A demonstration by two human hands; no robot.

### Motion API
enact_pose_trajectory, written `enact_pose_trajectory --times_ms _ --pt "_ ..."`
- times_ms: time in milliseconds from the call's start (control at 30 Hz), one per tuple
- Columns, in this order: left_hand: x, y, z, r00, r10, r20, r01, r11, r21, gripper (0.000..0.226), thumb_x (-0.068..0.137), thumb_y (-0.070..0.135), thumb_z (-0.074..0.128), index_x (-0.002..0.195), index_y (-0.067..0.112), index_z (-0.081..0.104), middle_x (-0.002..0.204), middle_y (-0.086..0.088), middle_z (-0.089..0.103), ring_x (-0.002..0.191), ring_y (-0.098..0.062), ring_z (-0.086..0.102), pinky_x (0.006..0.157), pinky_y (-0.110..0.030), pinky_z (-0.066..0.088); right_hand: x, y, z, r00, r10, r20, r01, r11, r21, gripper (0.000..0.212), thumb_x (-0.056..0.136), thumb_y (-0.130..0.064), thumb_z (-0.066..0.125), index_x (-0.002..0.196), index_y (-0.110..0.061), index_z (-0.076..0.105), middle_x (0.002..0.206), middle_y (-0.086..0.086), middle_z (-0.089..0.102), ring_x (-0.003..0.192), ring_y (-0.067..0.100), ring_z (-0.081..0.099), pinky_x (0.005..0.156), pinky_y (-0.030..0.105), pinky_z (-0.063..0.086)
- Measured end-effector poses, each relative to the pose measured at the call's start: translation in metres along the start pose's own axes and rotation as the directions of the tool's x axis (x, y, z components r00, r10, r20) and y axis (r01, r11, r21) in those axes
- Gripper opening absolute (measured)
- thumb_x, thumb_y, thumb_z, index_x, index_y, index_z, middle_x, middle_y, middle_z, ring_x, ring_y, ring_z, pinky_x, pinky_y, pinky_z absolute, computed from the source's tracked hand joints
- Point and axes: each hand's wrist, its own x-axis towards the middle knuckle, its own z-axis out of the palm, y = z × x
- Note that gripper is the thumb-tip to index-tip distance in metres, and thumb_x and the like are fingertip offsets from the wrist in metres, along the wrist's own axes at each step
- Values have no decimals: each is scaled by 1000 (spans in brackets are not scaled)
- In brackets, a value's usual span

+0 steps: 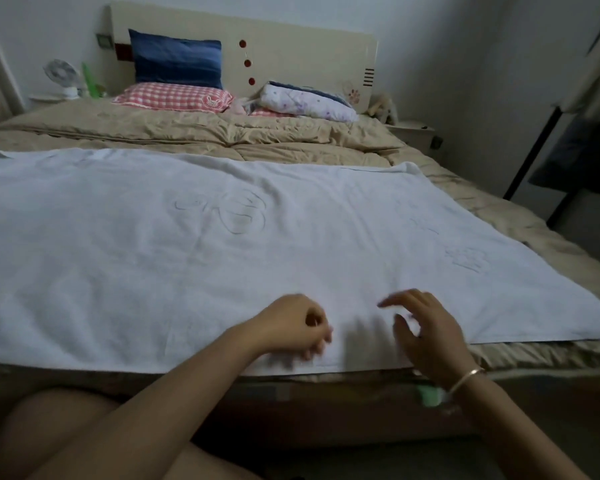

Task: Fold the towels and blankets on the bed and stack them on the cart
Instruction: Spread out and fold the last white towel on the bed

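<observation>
- left hand [291, 327]: fingers curled over the white towel [187, 254] at its near edge. Blurred, so I can't tell if it's pinching cloth.
- right hand [426, 327]: fingers loose and spread, holding nothing.
- Towel lies flat on the beige quilt [222, 133] at the foot of the bed.
- Probably soft, light and limp. Best taken by the near corners.
- Embossed marks on it are unreadable.

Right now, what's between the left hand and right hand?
Only bare white towel, shadowed, lies between the left hand and right hand; nothing else. Seen in the head view.
</observation>
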Motion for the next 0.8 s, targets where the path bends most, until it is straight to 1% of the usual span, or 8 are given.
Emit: enact_pose_trajectory --times_ms 67,133,267,333,433,533,667,800 --pt "17 6 -7 978 71 -198 -66 997 30 13 91 27 57 89 23 70 80 10 72 67 -7 69 74 -35 59 10 11 13 974 63 216 -28 986 -164 64 90 -65 21 140 -32 43 150 -8 36 139 19 32 113 43 29" --pt "31 8 -9 955 85 -286 -68 995 68 10 89 31 58 92 31 68 91 18 68 77 -1 65 79 -32 56 5 34 22 875 304 377 -166 920 -356 103 66 -83 -22 152 -34 8 158 -13 -3 147 12 -6 119 39 -4" --pt "54 5 -2 988 -46 -145 74 978 197 15 88 34 57 98 32 68 105 16 67 95 -6 61 88 -31 52 -23 78 7 774 592 224 -452 764 -461 79 86 -70 -1 152 -27 -4 159 -5 -17 145 13 -19 115 41 -18" --pt "64 2 2 985 -110 -136 144 952 270 17 89 32 54 98 29 69 105 14 67 98 -11 61 87 -32 52 -34 91 -2 762 639 102 -547 720 -427 70 95 -61 12 153 -24 3 160 -2 -10 147 17 -10 116 42 -12" --pt "75 6 11 961 -119 -249 211 899 384 18 88 29 49 93 27 67 99 9 66 93 -18 61 80 -32 51 -43 104 -9 783 593 -188 -616 780 -109 50 100 -35 40 142 -8 41 150 17 33 138 33 29 112 46 22" --pt "81 18 25 956 -37 -289 154 906 394 16 90 29 48 91 27 63 94 9 64 87 -17 60 75 -32 52 -44 111 -22 562 699 -442 -673 698 247 30 94 -12 52 121 1 56 123 25 51 115 38 49 97 40 37" --pt "89 43 54 985 92 -144 -57 970 234 11 91 33 55 90 29 65 95 11 66 88 -12 61 81 -34 54 -37 128 -38 228 913 -337 -667 399 629 31 94 -17 57 120 -1 50 107 16 59 91 27 60 75 29 46" --pt "98 65 83 986 165 -7 -163 978 133 8 89 33 58 89 35 66 97 13 67 90 -9 61 86 -37 53 -26 148 -41 171 976 -136 -459 200 866 31 93 -19 61 115 -4 45 98 18 55 51 16 58 41 23 50"
